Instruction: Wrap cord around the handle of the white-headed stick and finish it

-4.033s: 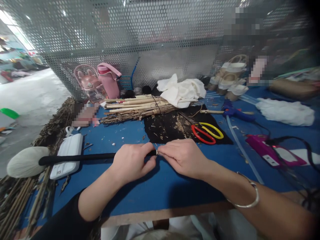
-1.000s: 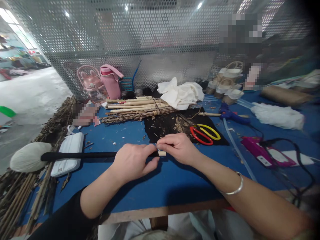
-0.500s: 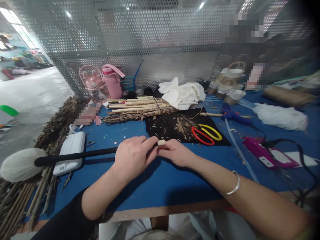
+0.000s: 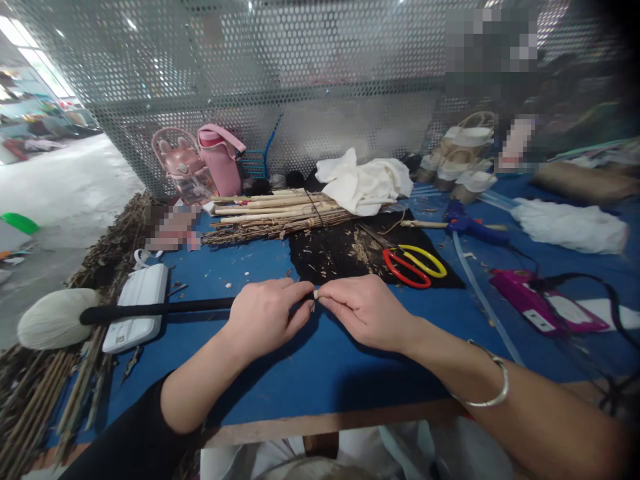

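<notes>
A black-wrapped stick (image 4: 200, 306) lies level across the front of the table, with a white yarn-covered ball (image 4: 56, 319) at its left end. My left hand (image 4: 270, 313) is closed around the stick near its right end, fingertips pinched together. Just beyond those fingertips a small pale tip (image 4: 317, 295) shows. My right hand (image 4: 367, 310) pinches at this tip with thumb and fingers, covering most of it. Scissors (image 4: 413, 265) with red and yellow handles rest on a black cloth (image 4: 320, 257) behind the hands.
Bundled pale sticks (image 4: 270, 208) and a white cloth (image 4: 365, 181) lie at the back, near a pink bottle (image 4: 220, 160). A white box-like device (image 4: 137, 307) sits under the stick. To the right are a blue glue gun (image 4: 475, 230) and a magenta device (image 4: 545, 303). Dried stems (image 4: 55, 393) cover the left edge.
My right hand has turned and closed further over the stick's pale tip, so less of it shows. The stick and its ball have shifted slightly to the right in view.
</notes>
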`<state>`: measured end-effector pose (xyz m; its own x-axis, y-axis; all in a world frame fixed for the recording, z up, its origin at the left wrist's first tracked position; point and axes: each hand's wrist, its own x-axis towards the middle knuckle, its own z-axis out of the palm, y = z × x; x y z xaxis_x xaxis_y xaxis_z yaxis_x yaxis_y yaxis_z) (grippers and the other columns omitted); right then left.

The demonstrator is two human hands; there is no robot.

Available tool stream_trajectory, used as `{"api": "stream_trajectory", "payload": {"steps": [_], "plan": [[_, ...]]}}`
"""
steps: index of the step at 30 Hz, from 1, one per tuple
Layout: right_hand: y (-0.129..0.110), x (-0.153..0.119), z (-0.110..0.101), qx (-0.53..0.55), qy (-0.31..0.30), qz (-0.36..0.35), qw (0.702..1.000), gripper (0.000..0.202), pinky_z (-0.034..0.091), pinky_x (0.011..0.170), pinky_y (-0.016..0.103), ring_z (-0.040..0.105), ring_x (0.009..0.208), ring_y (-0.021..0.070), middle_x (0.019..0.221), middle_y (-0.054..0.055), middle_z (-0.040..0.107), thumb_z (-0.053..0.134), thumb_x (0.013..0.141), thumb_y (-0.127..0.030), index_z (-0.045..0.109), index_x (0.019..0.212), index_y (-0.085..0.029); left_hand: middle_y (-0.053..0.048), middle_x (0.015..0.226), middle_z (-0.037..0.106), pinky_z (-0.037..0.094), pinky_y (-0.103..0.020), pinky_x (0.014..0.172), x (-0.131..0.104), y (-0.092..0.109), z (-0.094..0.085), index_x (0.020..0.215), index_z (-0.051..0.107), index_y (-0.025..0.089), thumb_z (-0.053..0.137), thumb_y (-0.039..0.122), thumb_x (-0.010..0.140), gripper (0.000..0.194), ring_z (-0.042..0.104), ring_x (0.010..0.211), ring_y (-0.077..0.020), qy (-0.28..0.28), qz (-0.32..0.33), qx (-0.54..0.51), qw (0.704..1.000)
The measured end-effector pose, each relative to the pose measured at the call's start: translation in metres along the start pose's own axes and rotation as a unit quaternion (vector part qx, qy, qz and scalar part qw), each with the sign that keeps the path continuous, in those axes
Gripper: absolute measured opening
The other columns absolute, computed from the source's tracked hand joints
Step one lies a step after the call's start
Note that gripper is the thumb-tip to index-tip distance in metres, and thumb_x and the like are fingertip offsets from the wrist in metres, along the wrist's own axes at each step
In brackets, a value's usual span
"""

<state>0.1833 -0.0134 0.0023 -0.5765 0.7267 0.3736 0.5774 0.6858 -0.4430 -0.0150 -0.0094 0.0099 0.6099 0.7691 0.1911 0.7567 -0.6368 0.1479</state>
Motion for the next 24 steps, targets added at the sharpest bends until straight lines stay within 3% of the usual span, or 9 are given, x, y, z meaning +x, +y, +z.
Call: {"api": "stream_trajectory", "payload": {"steps": [6, 12, 15, 19, 24], "plan": [[0.008, 0.006, -0.001, 0.066, 0.037, 0.006, 0.997, 0.018, 0.041, 0.062, 0.021, 0.060, 0.067, 0.0117, 0.072, 0.002, 0.068, 0.053, 0.086, -0.025, 0.069, 0.080, -0.018, 0.001, 0.083, 0.068, 0.040, -0.027, 0.056, -0.004, 0.004, 0.001, 0.100, 0.061, 0.025, 0.042, 0.035, 0.086, 0.026, 0.064, 0.072, -0.0177, -0.003, 0.021, -0.012, 1.000], [0.015, 0.014, 0.007, 0.206, -0.001, 0.153, 0.966, 0.015, 0.043, 0.061, 0.021, 0.060, 0.065, 0.0127, 0.071, 0.000, 0.069, 0.060, 0.079, -0.026, 0.070, 0.074, -0.016, 0.002, 0.079, 0.069, 0.040, -0.026, 0.053, -0.008, 0.006, 0.003, 0.100, 0.061, 0.025, 0.046, 0.039, 0.083, 0.026, 0.065, 0.067, -0.0178, 0.029, 0.017, -0.015, 0.999], [0.016, 0.014, 0.012, 0.232, -0.034, 0.187, 0.954, 0.020, 0.042, 0.061, 0.022, 0.059, 0.066, 0.0137, 0.071, 0.000, 0.068, 0.056, 0.081, -0.028, 0.072, 0.079, -0.015, 0.002, 0.074, 0.068, 0.038, -0.026, 0.049, -0.008, 0.006, 0.003, 0.103, 0.058, 0.023, 0.048, 0.039, 0.081, 0.029, 0.064, 0.062, -0.0176, 0.056, -0.003, -0.008, 0.998], [0.014, 0.011, 0.018, 0.219, -0.060, 0.170, 0.959, 0.022, 0.039, 0.060, 0.021, 0.057, 0.066, 0.0134, 0.071, 0.000, 0.067, 0.050, 0.083, -0.023, 0.071, 0.082, -0.014, 0.002, 0.082, 0.069, 0.039, -0.024, 0.053, -0.007, 0.005, 0.001, 0.108, 0.058, 0.029, 0.044, 0.038, 0.085, 0.028, 0.064, 0.068, -0.0159, 0.080, 0.015, -0.002, 0.997], [0.001, 0.004, 0.021, 0.066, -0.118, 0.101, 0.986, 0.027, 0.032, 0.052, 0.021, 0.051, 0.054, 0.0101, 0.059, 0.000, 0.061, 0.049, 0.084, -0.022, 0.064, 0.063, -0.015, 0.002, 0.079, 0.068, 0.036, -0.024, 0.051, -0.004, 0.003, -0.001, 0.101, 0.062, 0.030, 0.042, 0.038, 0.086, 0.026, 0.063, 0.066, -0.0154, 0.073, -0.009, 0.013, 0.997]]}}
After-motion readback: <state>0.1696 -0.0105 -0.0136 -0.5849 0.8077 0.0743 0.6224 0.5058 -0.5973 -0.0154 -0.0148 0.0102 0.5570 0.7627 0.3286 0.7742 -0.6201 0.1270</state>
